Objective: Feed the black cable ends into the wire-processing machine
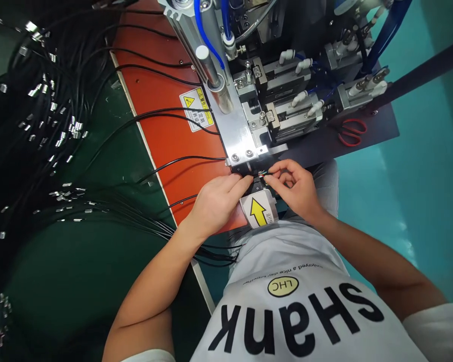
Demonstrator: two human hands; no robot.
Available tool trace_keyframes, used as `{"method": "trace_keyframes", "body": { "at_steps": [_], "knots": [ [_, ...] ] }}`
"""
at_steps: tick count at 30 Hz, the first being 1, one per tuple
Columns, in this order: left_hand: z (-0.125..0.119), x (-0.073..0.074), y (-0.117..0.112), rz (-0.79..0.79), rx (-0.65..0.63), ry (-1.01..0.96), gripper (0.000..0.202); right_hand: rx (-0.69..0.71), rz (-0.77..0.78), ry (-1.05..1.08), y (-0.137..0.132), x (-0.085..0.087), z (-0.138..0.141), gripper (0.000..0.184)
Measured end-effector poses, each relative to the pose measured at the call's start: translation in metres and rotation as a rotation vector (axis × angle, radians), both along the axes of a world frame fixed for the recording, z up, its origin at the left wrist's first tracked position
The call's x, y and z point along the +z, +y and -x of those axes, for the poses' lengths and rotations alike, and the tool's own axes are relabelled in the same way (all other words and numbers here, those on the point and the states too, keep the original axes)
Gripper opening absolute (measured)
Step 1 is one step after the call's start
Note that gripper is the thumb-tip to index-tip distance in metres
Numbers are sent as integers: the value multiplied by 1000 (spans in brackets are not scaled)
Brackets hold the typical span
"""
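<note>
My left hand (pixel 221 198) lies low over the front of the machine, its thumb and fingertips closed on a black cable (pixel 186 199) that runs in from the left; most of the cable under the hand is hidden. Opposite it, my right hand (pixel 296 191) pinches the thin coloured wires (pixel 262 173) at the cable's end, close to the left fingertips. Both hands are at a small dark fixture (pixel 257 185) just below a metal plate (pixel 236 133). A cover with a yellow arrow (pixel 258 208) sits right below the fingers.
Several black cables cross the orange board (pixel 162 125) from the machine to a large bundle with shiny ends (pixel 60 120) on the green mat (pixel 71 281). Pneumatic cylinders (pixel 294 118) stand above right of the hands. Red-handled scissors (pixel 353 132) lie on the dark base plate.
</note>
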State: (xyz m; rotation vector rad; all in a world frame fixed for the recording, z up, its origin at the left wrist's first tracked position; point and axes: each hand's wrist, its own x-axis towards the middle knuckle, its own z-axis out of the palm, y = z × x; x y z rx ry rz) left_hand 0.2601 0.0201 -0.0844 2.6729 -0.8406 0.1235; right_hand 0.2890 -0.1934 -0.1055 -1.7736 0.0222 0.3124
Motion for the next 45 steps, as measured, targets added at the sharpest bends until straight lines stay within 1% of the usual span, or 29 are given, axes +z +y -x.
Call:
{"method": "trace_keyframes", "body": {
  "at_steps": [3,5,7,10,12,14,16,18,20,21,23,26,28,31,36,38,42,45],
  "knots": [
    [0,1,0,9,13,37,33,33,99,-177,2,3,5,10],
    [0,1,0,14,16,49,32,61,107,-201,2,3,2,8],
    [0,1,0,21,17,43,31,88,28,-84,2,1,-4,12],
    [0,1,-2,16,30,14,29,124,-160,174,0,-6,-11,20],
    [0,2,-3,11,43,10,28,137,-200,228,-2,-9,-12,22],
    [0,2,-3,17,50,23,28,122,-131,168,-4,-8,-9,21],
    [1,3,-3,28,58,33,28,114,-6,39,-7,-5,-4,22],
    [2,2,-4,36,69,26,28,146,113,-112,-9,-1,2,27],
    [3,1,-5,32,86,10,27,189,177,-219,-10,1,4,27],
    [4,1,-5,27,99,4,27,195,183,-236,-10,1,4,25],
    [5,0,-6,14,122,6,28,154,124,-169,-10,0,1,23],
    [5,1,-7,21,134,23,28,99,-56,78,-8,-3,-9,27],
    [5,1,-7,33,134,31,29,105,-131,199,-5,-3,-15,31],
    [5,-1,-7,24,138,35,29,116,-180,284,-1,-3,-21,32],
    [6,-1,-7,11,165,58,23,137,-311,406,2,-5,-22,27],
    [8,0,-9,14,194,28,21,150,-324,442,2,-6,-23,26],
    [20,1,-9,6,301,-99,23,158,-279,450,1,-6,-25,26],
    [40,-3,-9,73,364,-63,31,167,-269,430,0,-6,-25,24]
  ]
}}
